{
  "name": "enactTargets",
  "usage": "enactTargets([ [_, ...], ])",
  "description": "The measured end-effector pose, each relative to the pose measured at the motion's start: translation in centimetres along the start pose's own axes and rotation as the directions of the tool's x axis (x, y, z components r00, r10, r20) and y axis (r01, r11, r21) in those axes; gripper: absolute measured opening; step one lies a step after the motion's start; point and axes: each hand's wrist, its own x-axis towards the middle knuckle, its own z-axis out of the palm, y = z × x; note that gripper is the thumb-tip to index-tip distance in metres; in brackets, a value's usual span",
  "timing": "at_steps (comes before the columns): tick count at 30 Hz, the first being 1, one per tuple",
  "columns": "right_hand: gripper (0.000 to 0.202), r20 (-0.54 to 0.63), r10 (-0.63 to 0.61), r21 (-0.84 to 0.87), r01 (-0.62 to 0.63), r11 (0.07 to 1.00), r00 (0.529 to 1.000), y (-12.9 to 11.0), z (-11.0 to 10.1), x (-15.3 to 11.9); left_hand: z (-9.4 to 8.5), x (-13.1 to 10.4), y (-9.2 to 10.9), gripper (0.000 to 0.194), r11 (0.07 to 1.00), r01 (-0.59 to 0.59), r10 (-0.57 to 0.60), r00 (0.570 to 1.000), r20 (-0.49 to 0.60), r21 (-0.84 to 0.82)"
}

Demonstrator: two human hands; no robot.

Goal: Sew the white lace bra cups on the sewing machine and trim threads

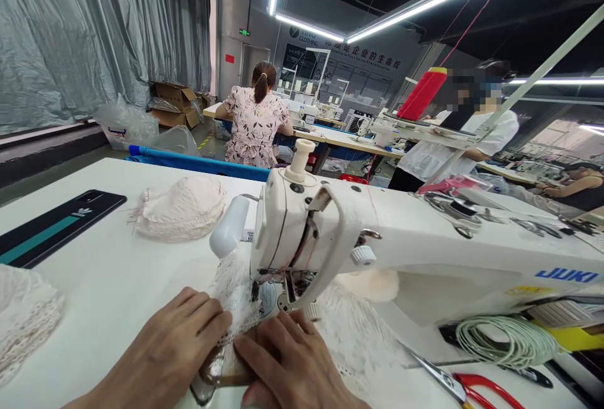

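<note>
White lace fabric (236,277) runs under the needle area of a white sewing machine (302,233) and spreads out on its right side. My left hand (174,340) rests on the lace left of the presser foot, its fingers bent and pressed together on the cloth's edge. Just in front of the foot, my right hand (292,358) has its fingers closed on the lace, thumb tucked underneath. Between the hands a brown strip (231,371) shows on the machine bed. The fingertips of both hands are partly hidden.
A lace cup piece (182,207), a dark phone (61,223) and more lace (26,321) lie on the left. Red-handled scissors (462,384) and a coiled pale cord (507,340) are at right. A red thread cone (422,94) stands behind; other people sit or stand beyond.
</note>
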Motion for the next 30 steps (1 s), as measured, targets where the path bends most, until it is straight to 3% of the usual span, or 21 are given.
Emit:
enactTargets([
  [7, 0.063, -0.021, -0.015, -0.055, 0.014, 0.998, 1.000, -0.1, 0.6, 0.4, -0.3, 0.3, 0.4, 0.035, 1.000, -0.001, 0.001, 1.000, -0.003, 0.007],
  [14, 0.066, -0.020, 0.005, -0.055, -0.007, 0.998, 1.000, -0.4, 0.6, -0.1, -0.4, 0.4, 1.4, 0.036, 0.973, -0.141, 0.155, 0.986, -0.068, 0.181],
  [18, 0.062, -0.062, 0.007, -0.062, -0.011, 0.998, 0.998, -0.4, 0.5, 0.2, -0.7, 0.7, 1.6, 0.046, 0.965, -0.139, 0.161, 0.984, -0.081, 0.224],
  [23, 0.052, -0.130, -0.058, -0.086, 0.047, 0.995, 0.990, -0.3, 0.3, 0.6, -0.1, 0.4, 1.4, 0.043, 0.977, -0.145, 0.162, 0.982, -0.100, 0.159],
  [30, 0.038, -0.180, -0.020, -0.097, 0.002, 0.995, 0.983, -0.5, -0.2, 0.7, 1.0, 0.0, 1.3, 0.041, 0.992, -0.096, 0.110, 0.976, -0.189, 0.080],
])
